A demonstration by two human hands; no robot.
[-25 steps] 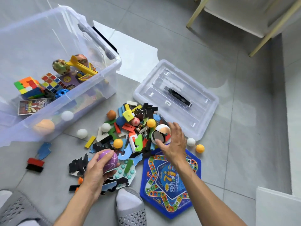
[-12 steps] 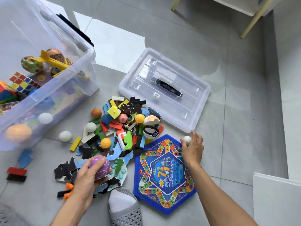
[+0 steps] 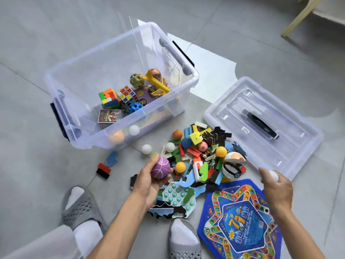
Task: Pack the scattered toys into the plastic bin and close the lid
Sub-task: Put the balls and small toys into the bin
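My left hand (image 3: pixel 149 181) grips a purple ball (image 3: pixel 160 169) above the near edge of a pile of scattered toys (image 3: pixel 203 156). My right hand (image 3: pixel 276 187) holds a small white ball (image 3: pixel 273 175) just in front of the clear lid (image 3: pixel 261 126), which lies upside down on the floor to the right. The clear plastic bin (image 3: pixel 78 131) stands open at the left and holds cubes, balls, a yellow toy and a card box. A blue hexagonal game board (image 3: pixel 240 221) lies under my right forearm.
A white ball (image 3: pixel 146 148) and an orange ball (image 3: pixel 180 167) lie loose near the bin. A red and black block (image 3: pixel 103 170) sits apart on the left. My two slippered feet (image 3: pixel 80 206) stand at the bottom. A wooden furniture leg (image 3: pixel 298 17) is at the top right.
My right hand left the black-and-white ball in the pile, moved right and picked up the small white ball by the lid. The view swung so the bin is fully in sight.
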